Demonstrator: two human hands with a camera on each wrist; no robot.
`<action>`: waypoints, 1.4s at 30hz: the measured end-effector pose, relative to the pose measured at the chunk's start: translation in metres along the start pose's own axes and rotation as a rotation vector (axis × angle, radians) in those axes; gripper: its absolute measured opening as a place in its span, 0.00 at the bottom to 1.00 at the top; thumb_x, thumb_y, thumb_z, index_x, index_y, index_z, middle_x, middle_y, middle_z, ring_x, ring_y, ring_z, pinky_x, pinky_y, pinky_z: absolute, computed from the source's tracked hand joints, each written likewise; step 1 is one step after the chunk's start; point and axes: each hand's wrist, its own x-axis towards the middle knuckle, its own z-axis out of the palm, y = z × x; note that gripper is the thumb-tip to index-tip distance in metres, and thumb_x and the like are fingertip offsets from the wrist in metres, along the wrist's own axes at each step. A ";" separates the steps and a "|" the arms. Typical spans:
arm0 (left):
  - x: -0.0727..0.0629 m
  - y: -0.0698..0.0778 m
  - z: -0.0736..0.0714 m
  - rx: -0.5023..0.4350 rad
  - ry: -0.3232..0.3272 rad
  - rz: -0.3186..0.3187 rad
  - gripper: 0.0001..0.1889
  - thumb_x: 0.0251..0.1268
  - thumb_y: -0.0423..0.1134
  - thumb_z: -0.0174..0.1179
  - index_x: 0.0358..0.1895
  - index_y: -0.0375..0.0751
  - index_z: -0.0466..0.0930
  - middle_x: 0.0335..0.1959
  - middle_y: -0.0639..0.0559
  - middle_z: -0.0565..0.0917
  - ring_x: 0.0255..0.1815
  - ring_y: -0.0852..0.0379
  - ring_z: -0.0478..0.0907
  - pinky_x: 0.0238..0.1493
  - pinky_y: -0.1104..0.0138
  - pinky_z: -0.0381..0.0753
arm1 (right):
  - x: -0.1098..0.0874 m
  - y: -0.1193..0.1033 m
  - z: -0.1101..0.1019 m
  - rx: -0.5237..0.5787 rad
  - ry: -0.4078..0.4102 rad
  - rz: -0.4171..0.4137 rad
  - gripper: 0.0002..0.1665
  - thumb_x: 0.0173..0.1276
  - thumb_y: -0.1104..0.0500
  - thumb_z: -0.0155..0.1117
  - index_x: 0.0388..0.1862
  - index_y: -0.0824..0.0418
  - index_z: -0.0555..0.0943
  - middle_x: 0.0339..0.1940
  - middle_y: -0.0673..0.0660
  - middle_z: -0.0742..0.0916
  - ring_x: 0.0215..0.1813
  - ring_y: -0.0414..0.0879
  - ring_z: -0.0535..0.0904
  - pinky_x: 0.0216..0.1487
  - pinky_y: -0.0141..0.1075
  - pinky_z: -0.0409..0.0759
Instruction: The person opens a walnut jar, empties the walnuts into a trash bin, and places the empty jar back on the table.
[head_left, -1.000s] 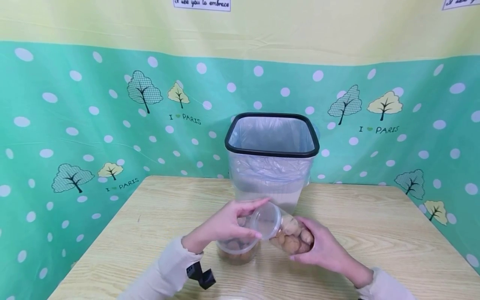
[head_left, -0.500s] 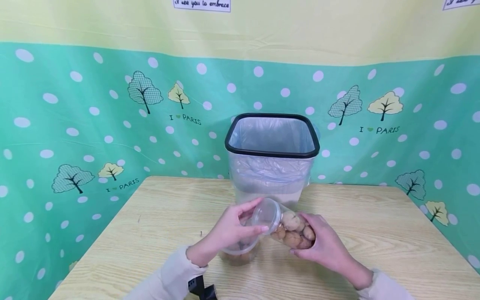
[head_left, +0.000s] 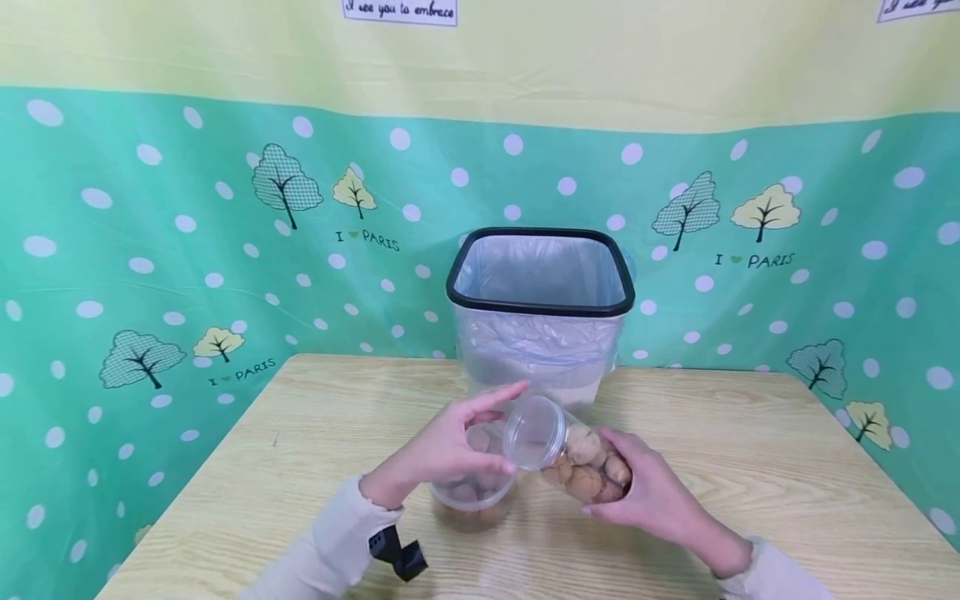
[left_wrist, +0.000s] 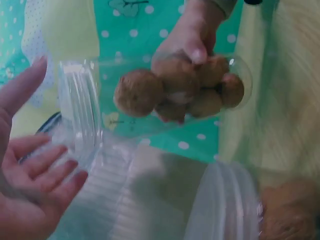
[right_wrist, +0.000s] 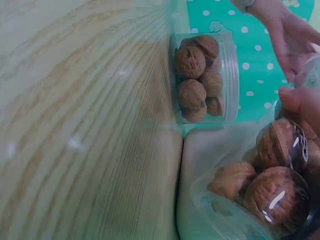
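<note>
My right hand (head_left: 663, 504) grips the base of a clear plastic jar of walnuts (head_left: 573, 467), tilted with its ridged round end (head_left: 536, 433) up to the left. The walnuts lie toward its base. My left hand (head_left: 442, 446) is beside that end, thumb and fingers spread apart. In the left wrist view, a gap shows between the left hand (left_wrist: 35, 185) and the jar's ridged end (left_wrist: 80, 105). A second walnut jar (right_wrist: 197, 80) stands upright on the table, partly behind the left hand in the head view.
A bin (head_left: 540, 342) with a black rim and clear bag liner stands at the back of the wooden table (head_left: 360, 400). A green and yellow patterned cloth (head_left: 420, 183) hangs behind. A black wrist camera (head_left: 397, 554) sits at the left sleeve.
Half a second ago my left fingers were close around the jar's ridged end; now they are spread and shifted left of it. The right hand keeps its grip, and the jar has hardly moved.
</note>
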 end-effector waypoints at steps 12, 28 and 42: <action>0.009 -0.006 -0.016 0.126 -0.288 0.272 0.50 0.39 0.31 0.75 0.71 0.39 0.58 0.72 0.46 0.62 0.72 0.50 0.56 0.71 0.57 0.56 | -0.003 -0.003 0.000 0.088 -0.132 -0.026 0.46 0.38 0.51 0.82 0.59 0.54 0.73 0.45 0.45 0.82 0.43 0.37 0.79 0.45 0.33 0.79; 0.007 -0.002 -0.014 0.178 -0.240 0.143 0.46 0.40 0.36 0.75 0.69 0.44 0.64 0.67 0.49 0.68 0.68 0.54 0.62 0.66 0.58 0.63 | -0.001 -0.003 0.003 0.104 -0.138 -0.029 0.45 0.39 0.51 0.82 0.59 0.55 0.73 0.45 0.45 0.83 0.43 0.37 0.79 0.45 0.33 0.78; 0.004 0.001 -0.007 0.198 -0.117 0.084 0.44 0.38 0.38 0.77 0.66 0.42 0.68 0.65 0.51 0.71 0.68 0.55 0.64 0.67 0.58 0.63 | 0.002 -0.006 0.003 0.093 -0.084 -0.045 0.45 0.37 0.55 0.83 0.57 0.52 0.73 0.45 0.44 0.82 0.43 0.37 0.79 0.44 0.32 0.78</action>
